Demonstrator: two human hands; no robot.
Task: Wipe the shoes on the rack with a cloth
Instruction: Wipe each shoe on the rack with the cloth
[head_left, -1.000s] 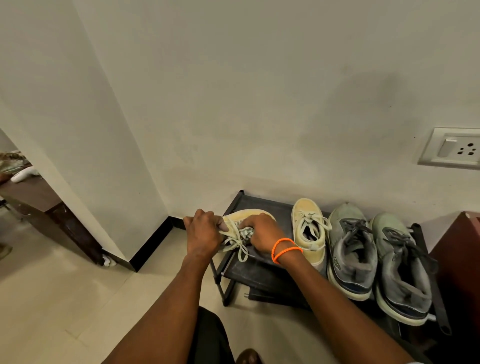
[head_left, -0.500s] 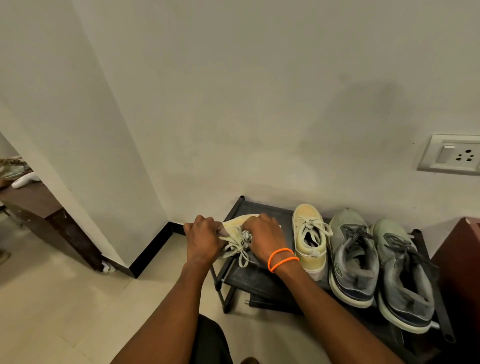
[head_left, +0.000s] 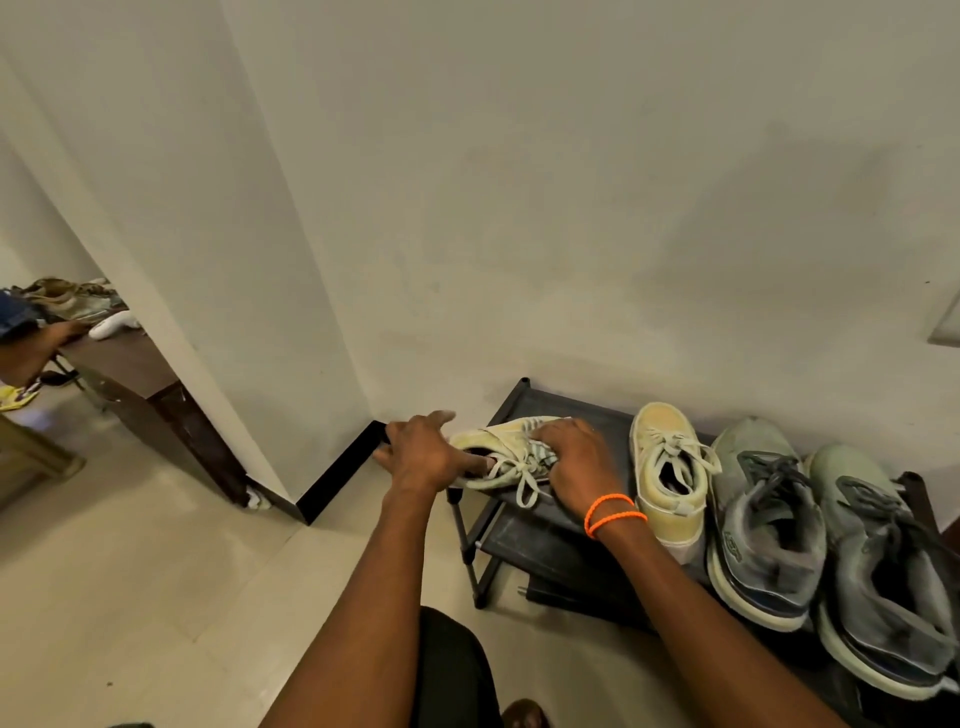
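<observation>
A pale yellow sneaker (head_left: 493, 441) lies on its side at the left end of the black shoe rack (head_left: 566, 410). My left hand (head_left: 421, 454) holds its heel, thumb tucked into the shoe's opening and the other fingers spread. My right hand (head_left: 576, 462), with orange bands on the wrist, presses a striped cloth (head_left: 544, 457) against the laces; most of the cloth is hidden under the fingers. To the right on the rack stand the matching yellow sneaker (head_left: 670, 467) and two grey sneakers (head_left: 763, 525) (head_left: 878, 561).
The rack stands against a white wall beside a corner with black skirting (head_left: 337, 478). A dark wooden table (head_left: 140, 374) with clutter and another person's hand (head_left: 36, 348) are at far left. A wall socket (head_left: 948, 322) is at the right edge. My knee (head_left: 452, 670) is below.
My left hand has loosened from a fist on the heel to spread fingers. The sneaker has tipped further onto its side, and my right hand has slid along the laces.
</observation>
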